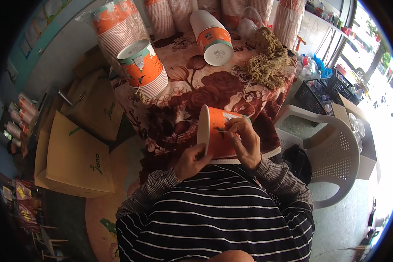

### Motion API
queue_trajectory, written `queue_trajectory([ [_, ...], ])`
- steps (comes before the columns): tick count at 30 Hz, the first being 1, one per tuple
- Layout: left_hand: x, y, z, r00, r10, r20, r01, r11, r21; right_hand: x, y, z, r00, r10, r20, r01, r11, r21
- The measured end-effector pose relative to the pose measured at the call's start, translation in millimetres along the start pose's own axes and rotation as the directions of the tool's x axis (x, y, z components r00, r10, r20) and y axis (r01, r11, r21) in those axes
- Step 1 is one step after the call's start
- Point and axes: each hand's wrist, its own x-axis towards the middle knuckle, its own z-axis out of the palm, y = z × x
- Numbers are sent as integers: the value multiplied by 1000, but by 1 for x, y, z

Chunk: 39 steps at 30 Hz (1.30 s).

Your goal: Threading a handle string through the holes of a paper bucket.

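Observation:
An orange paper bucket (218, 126) lies on its side at the near edge of the table, its white-rimmed mouth facing left. My left hand (192, 160) is closed on the lower part of that rim, thumb and fingers either side of the wall. Against the bucket's printed side, my right hand (245, 142) pinches thumb and forefinger together. Something thin and pale shows at those fingertips, too small to name. Beyond stand a nested stack of printed buckets (144, 70), mouth down, and another stack (212, 39) lying on its side. A tangled heap of tan string (266, 65) sits at the far right.
Flowered cloth (187, 94) covers the table. Plastic-wrapped bucket stacks (118, 26) line its back. Cardboard boxes (81, 153) stand at the left. A pale plastic chair (336, 153) is close on my right, with dark crates (312, 96) and an open carton (362, 139) beyond.

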Motion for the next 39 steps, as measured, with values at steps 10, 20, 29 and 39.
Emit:
queue_trajectory([
  [10, 0, -1, -2, 991, 102, 88, -110, 989, 94, 3, -2, 0, 998, -68, 9, 68, 988, -142],
  [20, 0, -3, 1, 983, 151, 103, -163, 979, 119, 4, 3, -1, 999, -47, -24, 42, 984, -175],
  [29, 1, -4, 2, 980, 176, 96, -187, 975, 117, 5, 0, -2, 998, -61, 11, 62, 976, -210],
  [39, -1, -5, 2, 984, 146, 103, -156, 983, 100, 5, 0, -3, 997, -70, 42, 77, 980, -182],
])
